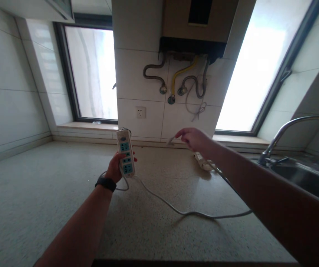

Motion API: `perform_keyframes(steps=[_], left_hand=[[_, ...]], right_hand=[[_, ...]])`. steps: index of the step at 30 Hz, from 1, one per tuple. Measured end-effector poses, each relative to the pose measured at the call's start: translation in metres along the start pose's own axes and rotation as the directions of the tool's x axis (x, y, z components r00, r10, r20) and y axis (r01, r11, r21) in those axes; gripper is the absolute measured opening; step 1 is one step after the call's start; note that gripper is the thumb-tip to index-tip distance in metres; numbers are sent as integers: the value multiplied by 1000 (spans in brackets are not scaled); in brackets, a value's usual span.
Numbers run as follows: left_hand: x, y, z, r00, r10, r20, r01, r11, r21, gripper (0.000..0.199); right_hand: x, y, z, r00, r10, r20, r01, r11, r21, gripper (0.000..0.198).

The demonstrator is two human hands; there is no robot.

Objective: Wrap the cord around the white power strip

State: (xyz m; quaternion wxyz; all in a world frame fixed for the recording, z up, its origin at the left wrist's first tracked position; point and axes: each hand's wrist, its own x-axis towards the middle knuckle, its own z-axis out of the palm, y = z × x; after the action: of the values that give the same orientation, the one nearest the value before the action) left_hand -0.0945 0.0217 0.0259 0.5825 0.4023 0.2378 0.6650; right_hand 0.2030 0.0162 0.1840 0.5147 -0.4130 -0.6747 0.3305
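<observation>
So, big stuff first: a speckled countertop (154, 237) takes up the 6 o'clock side, with a left window (92, 74) at 10 and a right window (248, 74) at 2. Up around 12 to 1 there's a tan wall box (173, 22), its front panel (200, 12) too dark to read, with a yellow hose (180, 75) and braided ones below. The steel sink (301, 181) with its tall faucet (309, 118) is between 3 and 4.

Right forearm comes in from 4 and blocks part of the cord (163, 200), plus some of a whitish item (203, 163) on the counter. Left forearm reaches up from 7. The right hand (197, 139), near 3, points toward 9, fingers bent; left hand (115, 167) is wrapped around a power strip (126, 155) at 8, thumb across its blue sockets, strip tipped up. Oval label (124, 139) on its top end, too blurry to read.

Wall outlet (141, 112) around 11. Black wristband (105, 183) on the left wrist. Smallest: a blurred pale piece (171, 141) at the right fingertips, can't tell if they're pinching it.
</observation>
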Motion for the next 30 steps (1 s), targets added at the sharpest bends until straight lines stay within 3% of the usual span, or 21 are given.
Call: perform_keyframes(steps=[2, 6, 11, 14, 16, 21, 27, 30], left_hand=[[-1, 2, 0, 999, -34, 35, 36, 998, -45, 53], [-1, 1, -2, 998, -25, 57, 29, 997, -70, 58], [-1, -1, -2, 999, -33, 30, 36, 997, -74, 61], [-1, -2, -2, 999, -43, 24, 44, 997, -65, 61], [-1, -3, -1, 998, -42, 41, 45, 997, -61, 61], [-2, -5, 2, 994, -71, 84, 76, 996, -51, 62], [-2, -12, 6, 992, -75, 99, 78, 997, -19, 59], [-2, -16, 7, 993, -57, 102, 53, 998, 39, 53]], right_hand=[[-6, 36, 33, 993, 102, 64, -78, 948, -309, 19], [-26, 84, 86, 978, 73, 197, 88, 712, -697, 27], [-62, 102, 128, 912, 123, 391, 241, 611, -754, 35], [-85, 111, 139, 840, 163, 517, 340, 585, -736, 56], [-95, 121, 144, 811, 218, 543, 371, 527, -765, 51], [-81, 154, 149, 852, 180, 492, 389, 412, -824, 48], [-26, 171, 138, 946, 151, 289, 210, 395, -895, 35], [-14, 167, 136, 982, 101, 158, 104, 405, -909, 31]])
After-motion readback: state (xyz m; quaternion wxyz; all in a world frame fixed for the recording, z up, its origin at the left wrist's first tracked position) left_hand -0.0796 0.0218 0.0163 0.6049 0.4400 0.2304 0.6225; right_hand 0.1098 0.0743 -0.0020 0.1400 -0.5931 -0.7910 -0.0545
